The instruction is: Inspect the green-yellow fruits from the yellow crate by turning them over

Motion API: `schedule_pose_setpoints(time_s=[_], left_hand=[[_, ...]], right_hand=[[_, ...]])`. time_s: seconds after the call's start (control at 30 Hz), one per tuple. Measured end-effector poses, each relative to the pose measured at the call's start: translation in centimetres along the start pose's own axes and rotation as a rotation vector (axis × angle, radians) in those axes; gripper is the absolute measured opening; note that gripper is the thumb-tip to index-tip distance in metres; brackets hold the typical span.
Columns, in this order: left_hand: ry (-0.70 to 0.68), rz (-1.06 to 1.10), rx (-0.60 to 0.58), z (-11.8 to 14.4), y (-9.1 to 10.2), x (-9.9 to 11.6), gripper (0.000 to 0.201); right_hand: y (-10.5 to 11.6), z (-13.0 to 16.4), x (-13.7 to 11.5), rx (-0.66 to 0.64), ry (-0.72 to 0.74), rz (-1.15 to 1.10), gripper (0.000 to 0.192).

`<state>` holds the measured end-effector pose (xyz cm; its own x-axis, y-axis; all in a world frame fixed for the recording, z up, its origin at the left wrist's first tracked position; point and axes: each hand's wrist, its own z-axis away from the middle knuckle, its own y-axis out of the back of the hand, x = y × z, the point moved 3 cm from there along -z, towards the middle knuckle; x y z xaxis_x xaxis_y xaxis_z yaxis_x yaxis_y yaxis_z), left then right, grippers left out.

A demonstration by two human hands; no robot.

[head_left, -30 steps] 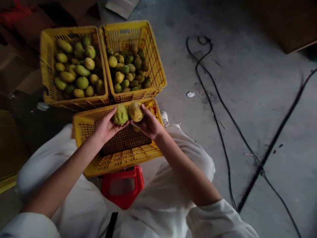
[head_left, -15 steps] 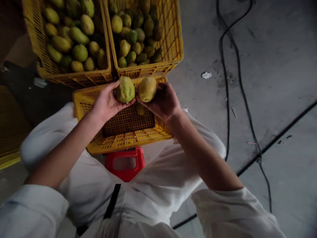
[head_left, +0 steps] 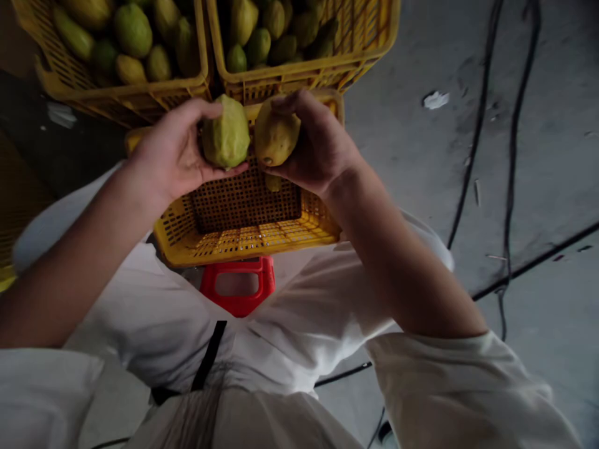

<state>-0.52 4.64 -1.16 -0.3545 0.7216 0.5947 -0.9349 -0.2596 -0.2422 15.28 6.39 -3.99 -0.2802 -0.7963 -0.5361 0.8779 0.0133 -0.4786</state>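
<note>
My left hand (head_left: 171,153) grips a pale green fruit (head_left: 226,134). My right hand (head_left: 316,149) grips a yellower fruit (head_left: 275,135) right beside it. Both fruits hang side by side over a nearly empty yellow crate (head_left: 243,240) between my knees. One small fruit (head_left: 273,183) lies inside that crate, below my right hand. Beyond it stand two yellow crates full of green and yellow fruit, one on the left (head_left: 116,93) and one on the right (head_left: 369,50).
A red plastic stool (head_left: 238,287) shows under me, between my white trouser legs. Black cables (head_left: 510,156) run across the grey concrete floor on the right, with a scrap of white paper (head_left: 435,100). Another yellow crate edge (head_left: 7,274) sits at far left.
The camera has tipped down and closer. Both hands have lifted the two fruits nearer to me, still held side by side; the far crates have slid toward the top edge.
</note>
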Motion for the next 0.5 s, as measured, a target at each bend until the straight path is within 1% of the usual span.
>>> schedule_pose_setpoints(time_s=[0.07,0.13,0.2,0.27,0.33,0.43,0.5], left_hand=[[0.011,-0.052,0.017,-0.4,0.2,0.4,0.020],[-0.012,-0.066,0.035,-1.0,0.4,0.8,0.019],[-0.032,-0.043,0.052,-1.6,0.6,0.9,0.017],[-0.014,-0.027,0.047,-2.0,0.5,0.9,0.016],[0.010,-0.043,0.014,-2.1,0.2,1.0,0.021],[0.018,-0.069,-0.038,-2.1,-0.4,1.4,0.028],[0.025,-0.059,-0.037,-2.3,-0.6,1.6,0.026]], right_hand=[[0.1,0.2,0.1,0.038,-0.007,-0.026,0.030],[0.5,0.2,0.1,0.083,-0.033,-0.067,0.038],[0.9,0.1,-0.1,0.081,-0.071,-0.098,0.042],[1.3,0.0,-0.3,0.057,-0.081,-0.104,0.042],[1.5,0.0,-0.4,0.036,-0.069,-0.079,0.041],[1.3,-0.1,-0.3,-0.048,0.000,-0.056,0.033],[1.2,-0.4,0.1,-0.058,0.023,-0.060,0.028]])
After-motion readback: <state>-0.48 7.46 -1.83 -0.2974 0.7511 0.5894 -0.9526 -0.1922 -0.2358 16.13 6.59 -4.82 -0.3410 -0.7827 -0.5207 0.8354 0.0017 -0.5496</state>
